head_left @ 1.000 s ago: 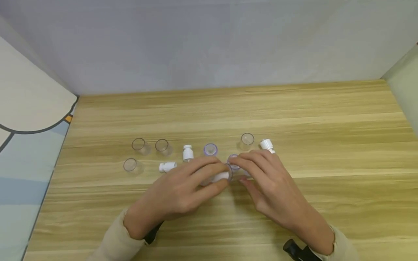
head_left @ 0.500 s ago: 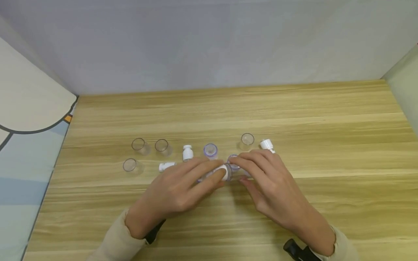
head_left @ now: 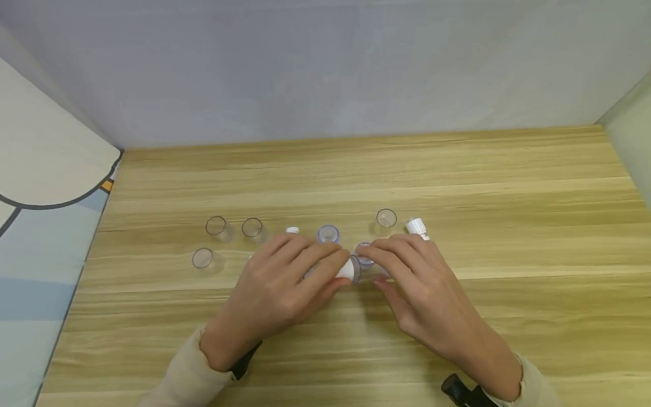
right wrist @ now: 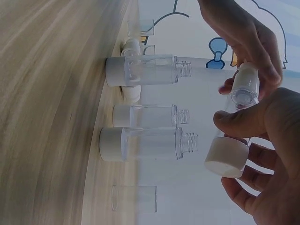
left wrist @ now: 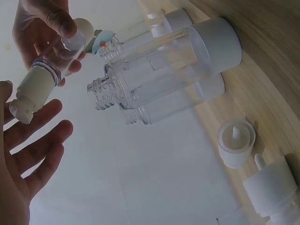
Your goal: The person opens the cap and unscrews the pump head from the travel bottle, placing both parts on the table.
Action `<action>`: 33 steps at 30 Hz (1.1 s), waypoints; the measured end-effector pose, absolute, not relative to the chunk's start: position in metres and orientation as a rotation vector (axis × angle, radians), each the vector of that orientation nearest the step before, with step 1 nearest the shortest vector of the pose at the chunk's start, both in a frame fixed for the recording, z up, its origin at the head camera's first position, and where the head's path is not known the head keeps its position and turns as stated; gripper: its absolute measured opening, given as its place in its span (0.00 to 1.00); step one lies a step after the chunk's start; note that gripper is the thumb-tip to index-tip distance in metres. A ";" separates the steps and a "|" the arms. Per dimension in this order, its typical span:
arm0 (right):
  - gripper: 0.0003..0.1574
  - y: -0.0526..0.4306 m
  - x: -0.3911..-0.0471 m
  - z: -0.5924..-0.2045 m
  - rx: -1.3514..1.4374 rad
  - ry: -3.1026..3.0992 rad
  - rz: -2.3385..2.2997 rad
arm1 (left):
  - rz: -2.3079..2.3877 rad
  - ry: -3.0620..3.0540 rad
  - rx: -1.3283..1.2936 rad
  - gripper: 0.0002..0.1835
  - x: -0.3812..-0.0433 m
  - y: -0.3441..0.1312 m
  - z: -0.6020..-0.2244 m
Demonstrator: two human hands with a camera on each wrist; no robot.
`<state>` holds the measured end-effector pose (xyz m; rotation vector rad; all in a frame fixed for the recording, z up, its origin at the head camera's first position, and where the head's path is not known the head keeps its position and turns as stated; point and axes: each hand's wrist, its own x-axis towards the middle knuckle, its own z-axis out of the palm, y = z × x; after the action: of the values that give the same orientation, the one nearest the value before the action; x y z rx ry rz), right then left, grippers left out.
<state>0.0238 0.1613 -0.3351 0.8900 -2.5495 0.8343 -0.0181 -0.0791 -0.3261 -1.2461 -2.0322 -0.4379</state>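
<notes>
My right hand (head_left: pixel 427 294) grips a clear plastic pump bottle (right wrist: pixel 225 157) with a white base, tilted and raised off the table. My left hand (head_left: pixel 285 282) has its fingers around the white pump head (left wrist: pixel 35 86) at the bottle's neck, index finger and thumb on either side of it. The pump's nozzle points toward the left palm. In the left wrist view the other left fingers are spread. Beside the hands, three more clear bottles (left wrist: pixel 164 65) with white bases and bare threaded necks stand upright, partly hidden by the hands in the head view.
Loose white pump heads lie on the table, one to the right (head_left: pixel 417 227) and others partly behind the left hand. Clear cylindrical caps (head_left: pixel 216 226) stand at the left, and a single clear cap (head_left: pixel 386 219) stands behind the right hand. A grey wall (head_left: pixel 356 68) backs the table.
My left hand has turned about the pump head and shifted slightly, now covering more of the loose pump heads on the left. The right hand has stayed still with the bottle.
</notes>
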 end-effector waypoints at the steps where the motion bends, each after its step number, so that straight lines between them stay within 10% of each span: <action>1: 0.31 0.162 0.024 -0.336 0.890 -2.546 0.831 | -0.468 -2.045 -1.270 0.20 -0.018 -0.079 -0.326; 33: 0.31 0.162 0.023 -0.336 0.885 -2.549 0.841 | -0.468 -1.963 -1.518 0.10 -0.021 -0.086 -0.331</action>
<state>0.0234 0.1624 -0.3356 0.8848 -2.5486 0.8409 -0.0212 -0.0865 -0.3311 -1.5179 -1.9634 -0.4685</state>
